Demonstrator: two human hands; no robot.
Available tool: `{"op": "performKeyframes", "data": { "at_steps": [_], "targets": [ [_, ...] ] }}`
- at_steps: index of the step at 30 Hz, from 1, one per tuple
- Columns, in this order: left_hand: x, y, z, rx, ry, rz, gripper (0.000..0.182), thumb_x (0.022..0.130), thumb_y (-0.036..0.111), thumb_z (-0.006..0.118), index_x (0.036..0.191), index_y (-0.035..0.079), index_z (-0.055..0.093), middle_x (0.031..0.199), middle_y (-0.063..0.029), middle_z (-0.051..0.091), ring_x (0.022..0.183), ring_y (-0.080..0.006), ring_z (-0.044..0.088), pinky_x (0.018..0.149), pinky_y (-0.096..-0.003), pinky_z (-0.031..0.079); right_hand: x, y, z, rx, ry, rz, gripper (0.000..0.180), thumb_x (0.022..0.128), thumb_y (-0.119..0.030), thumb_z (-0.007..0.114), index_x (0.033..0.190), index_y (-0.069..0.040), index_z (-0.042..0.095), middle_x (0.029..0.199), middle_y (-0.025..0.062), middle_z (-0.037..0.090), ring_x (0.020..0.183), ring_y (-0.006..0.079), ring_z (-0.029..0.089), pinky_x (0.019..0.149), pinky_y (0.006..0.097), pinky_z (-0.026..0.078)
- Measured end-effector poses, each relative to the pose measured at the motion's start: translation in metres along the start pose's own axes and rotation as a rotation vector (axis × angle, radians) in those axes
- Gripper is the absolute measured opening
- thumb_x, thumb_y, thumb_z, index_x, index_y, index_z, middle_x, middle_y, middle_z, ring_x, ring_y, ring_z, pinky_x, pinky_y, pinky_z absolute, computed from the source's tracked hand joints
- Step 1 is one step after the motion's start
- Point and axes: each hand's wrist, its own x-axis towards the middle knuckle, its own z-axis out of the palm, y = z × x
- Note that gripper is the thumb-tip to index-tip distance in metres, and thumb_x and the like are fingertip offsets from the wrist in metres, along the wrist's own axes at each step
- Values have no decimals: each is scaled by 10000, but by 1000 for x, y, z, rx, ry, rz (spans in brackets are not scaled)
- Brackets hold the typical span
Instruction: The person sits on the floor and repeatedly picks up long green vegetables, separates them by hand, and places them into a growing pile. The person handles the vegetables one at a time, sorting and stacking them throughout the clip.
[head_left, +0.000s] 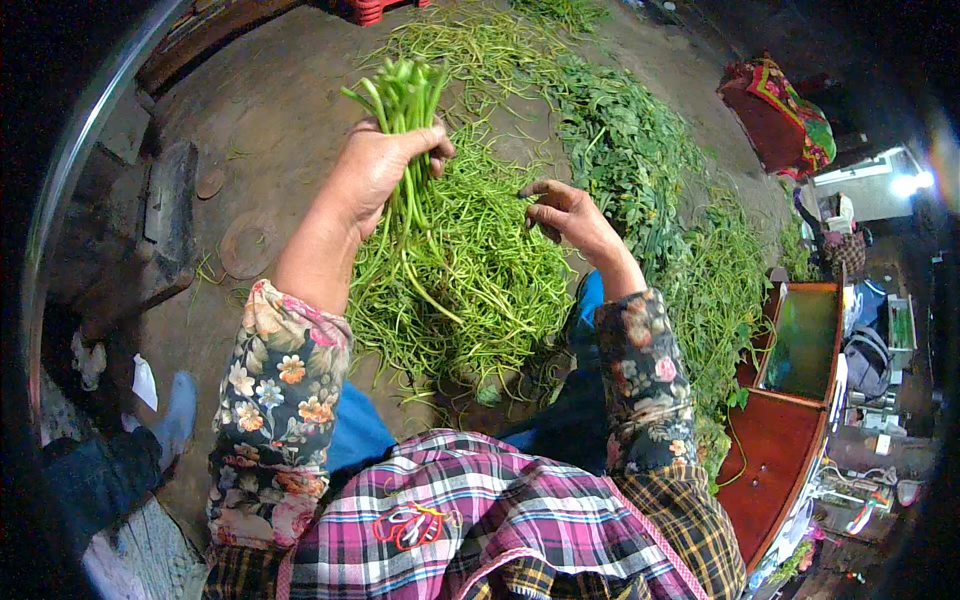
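Note:
My left hand is closed around a bundle of green plant stems, held up over the floor. The thick ends stand above the fist and thinner ends trail below it. Lower down, between my knees, lies a large loose pile of green stems. My right hand hovers over the right side of this pile with bent, parted fingers and nothing seen in it. The fingertips look dark.
A long heap of leafy vines runs along the right. More thin stems lie scattered at the top. A reddish wooden cabinet stands at lower right. Another person's foot is at the left, near a dark wooden block.

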Motion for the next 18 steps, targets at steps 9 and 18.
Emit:
{"op": "performKeyframes", "data": {
  "at_steps": [9, 18],
  "targets": [
    [-1, -45, 27, 418, -327, -180, 153, 872, 89, 693, 1013, 32, 688, 897, -44, 720, 760, -117, 641, 695, -274, 523, -59, -69, 39, -731, 124, -492, 205, 839, -79, 640, 1040, -41, 658, 870, 147, 677, 823, 326, 649, 765, 409, 517],
    [-23, -43, 37, 35, -459, -400, 192, 863, 56, 687, 1045, 18, 641, 897, -102, 721, 794, -184, 680, 732, -317, 551, -57, -71, 25, -999, 419, -736, 169, 767, -35, 642, 933, -61, 662, 971, 62, 624, 915, 271, 577, 784, 376, 482]
  ]
}}
